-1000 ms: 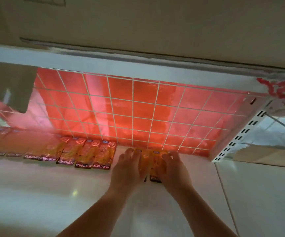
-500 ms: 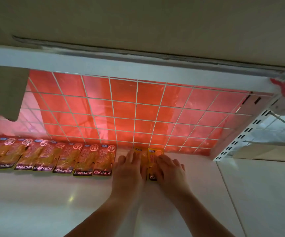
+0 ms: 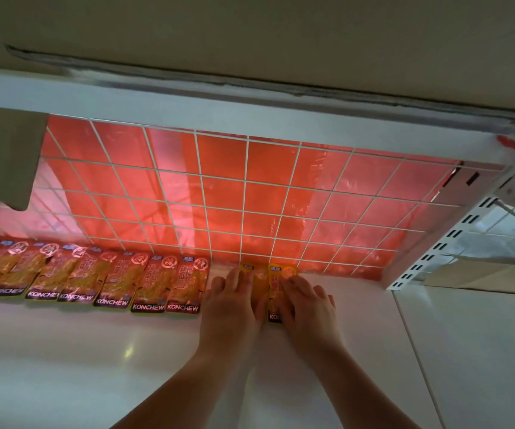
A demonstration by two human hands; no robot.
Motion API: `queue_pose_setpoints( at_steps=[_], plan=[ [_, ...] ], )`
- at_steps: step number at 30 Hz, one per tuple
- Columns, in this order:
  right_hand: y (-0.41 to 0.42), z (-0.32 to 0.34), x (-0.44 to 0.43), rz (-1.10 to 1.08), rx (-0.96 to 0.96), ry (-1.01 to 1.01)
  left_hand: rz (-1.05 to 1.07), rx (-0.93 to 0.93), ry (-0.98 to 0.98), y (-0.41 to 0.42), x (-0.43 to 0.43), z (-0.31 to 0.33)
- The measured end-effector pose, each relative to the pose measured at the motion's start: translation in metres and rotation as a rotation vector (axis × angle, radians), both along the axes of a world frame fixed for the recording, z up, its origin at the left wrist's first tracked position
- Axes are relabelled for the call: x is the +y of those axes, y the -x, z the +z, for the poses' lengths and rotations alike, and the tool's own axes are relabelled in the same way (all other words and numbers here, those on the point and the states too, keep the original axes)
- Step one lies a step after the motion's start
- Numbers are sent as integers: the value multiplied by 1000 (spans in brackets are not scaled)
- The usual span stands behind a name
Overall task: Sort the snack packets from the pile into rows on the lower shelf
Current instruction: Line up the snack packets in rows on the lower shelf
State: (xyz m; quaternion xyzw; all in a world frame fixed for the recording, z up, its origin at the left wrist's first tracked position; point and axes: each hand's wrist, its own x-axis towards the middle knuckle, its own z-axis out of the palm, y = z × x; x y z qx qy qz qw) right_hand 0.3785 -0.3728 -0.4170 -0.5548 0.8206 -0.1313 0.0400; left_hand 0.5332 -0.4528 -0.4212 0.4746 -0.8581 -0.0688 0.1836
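A row of several orange snack packets [image 3: 112, 281] marked KONCHEW lies flat along the back of the white lower shelf [image 3: 95, 360], from the left edge to the middle. Just right of that row lie two more yellow-orange packets [image 3: 276, 286] side by side. My left hand [image 3: 231, 308] rests flat on the left one, fingers straight. My right hand [image 3: 307, 306] presses flat on the right one. Most of both packets is hidden under my hands. No pile is in view.
A white wire grid [image 3: 250, 199] backed with red film stands at the shelf's rear. The upper shelf's white front edge [image 3: 219, 106] runs overhead. A slotted white upright [image 3: 441, 243] bounds the right end. A cardboard flap [image 3: 5, 156] hangs at the upper left.
The view has swung left and down, bringing more of the packet row into sight. Both hands stay flat on the two packets, with only small finger shifts.
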Motion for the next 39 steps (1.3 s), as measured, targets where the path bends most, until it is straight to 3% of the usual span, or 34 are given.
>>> queue_pose_setpoints(
  at_steps=[15, 26, 31, 39],
  plan=[
    [1, -3, 0, -19, -21, 36, 47, 28, 39, 2, -1, -7],
    [6, 18, 10, 35, -236, 200, -26, 244, -176, -14, 2, 13],
    [-3, 75, 16, 91, -283, 308, -203, 380, -134, -18, 6, 75],
    [-20, 211, 40, 182, -248, 708, -473, 614, 98, -29, 24, 216]
  ],
)
